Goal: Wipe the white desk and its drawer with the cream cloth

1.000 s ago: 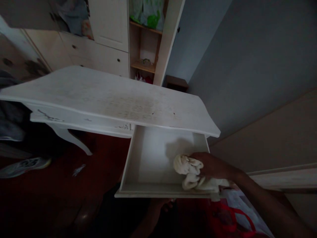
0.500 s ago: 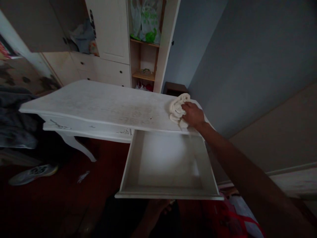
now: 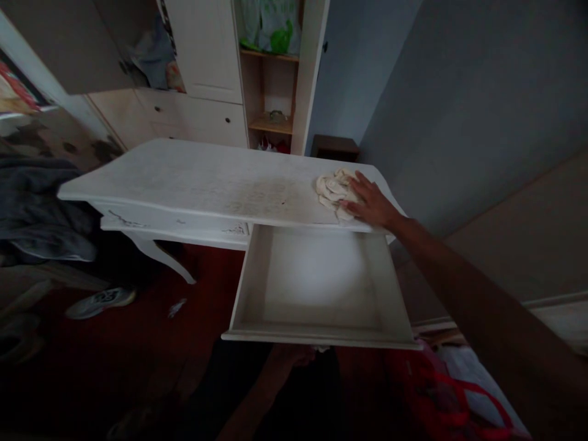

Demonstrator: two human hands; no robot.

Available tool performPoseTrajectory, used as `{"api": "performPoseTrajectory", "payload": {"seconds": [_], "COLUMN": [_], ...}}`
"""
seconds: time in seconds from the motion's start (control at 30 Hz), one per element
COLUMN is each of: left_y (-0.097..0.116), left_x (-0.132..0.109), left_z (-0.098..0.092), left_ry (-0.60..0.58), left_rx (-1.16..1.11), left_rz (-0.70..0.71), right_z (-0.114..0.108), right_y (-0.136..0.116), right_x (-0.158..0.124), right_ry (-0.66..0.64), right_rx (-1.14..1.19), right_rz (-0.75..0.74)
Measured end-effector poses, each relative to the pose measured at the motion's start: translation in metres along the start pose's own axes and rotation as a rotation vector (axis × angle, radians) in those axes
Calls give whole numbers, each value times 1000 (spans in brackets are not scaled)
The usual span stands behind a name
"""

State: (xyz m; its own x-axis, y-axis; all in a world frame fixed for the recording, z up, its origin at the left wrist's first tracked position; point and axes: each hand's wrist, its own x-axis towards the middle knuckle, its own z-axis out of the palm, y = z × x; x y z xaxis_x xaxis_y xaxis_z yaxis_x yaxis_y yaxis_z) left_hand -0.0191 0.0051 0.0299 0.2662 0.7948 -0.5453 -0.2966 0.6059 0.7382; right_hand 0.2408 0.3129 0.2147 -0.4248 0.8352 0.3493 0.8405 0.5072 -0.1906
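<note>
A crumpled cream cloth (image 3: pixel 331 188) lies on the right part of the white desk (image 3: pixel 193 177). My right hand (image 3: pixel 371 201) rests against the cloth's right side with its fingers spread, not wrapped round it. Grey smudges and a small dark speck mark the desktop left of the cloth. Below, a drawer (image 3: pixel 316 282) is pulled out, its pale bottom bare. In the shadow under the drawer front is my left hand (image 3: pixel 294 355), partly hidden, its fingers seemingly curled. A whitish bit shows at its fingertips, too dim to name.
Behind the desk stands a white cabinet (image 3: pixel 202 55) with open shelves holding plastic bags (image 3: pixel 271 24). A brown box (image 3: pixel 335 146) is by the wall. Grey clothing (image 3: pixel 41 202) and a shoe (image 3: pixel 101 301) are at left. A red bag (image 3: pixel 432 392) lies at lower right.
My right hand's fingers have opened out from a grip on the cloth and now lie spread against it. The cloth looks slightly flatter. My view has shifted, and the left hand is more covered by the drawer.
</note>
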Motion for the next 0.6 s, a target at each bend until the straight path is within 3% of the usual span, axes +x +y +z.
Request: {"api": "performPoseTrajectory", "payload": {"seconds": [0.13, 0.27, 0.5, 0.6], "left_y": [-2, -5, 3, 3], "left_x": [-4, -8, -5, -5], "left_z": [5, 12, 20, 22], "left_ry": [-101, -160, -256, -228], "left_rx": [-113, -282, -380, -390], "left_rz": [-52, -38, -70, -50], "right_z": [-3, 9, 11, 7], "right_y": [33, 54, 37, 30], "right_x": [-33, -57, -51, -51], "right_ry": [200, 267, 152, 136], "right_rx": [73, 128, 28, -26], "right_rz": [151, 381, 486, 476]}}
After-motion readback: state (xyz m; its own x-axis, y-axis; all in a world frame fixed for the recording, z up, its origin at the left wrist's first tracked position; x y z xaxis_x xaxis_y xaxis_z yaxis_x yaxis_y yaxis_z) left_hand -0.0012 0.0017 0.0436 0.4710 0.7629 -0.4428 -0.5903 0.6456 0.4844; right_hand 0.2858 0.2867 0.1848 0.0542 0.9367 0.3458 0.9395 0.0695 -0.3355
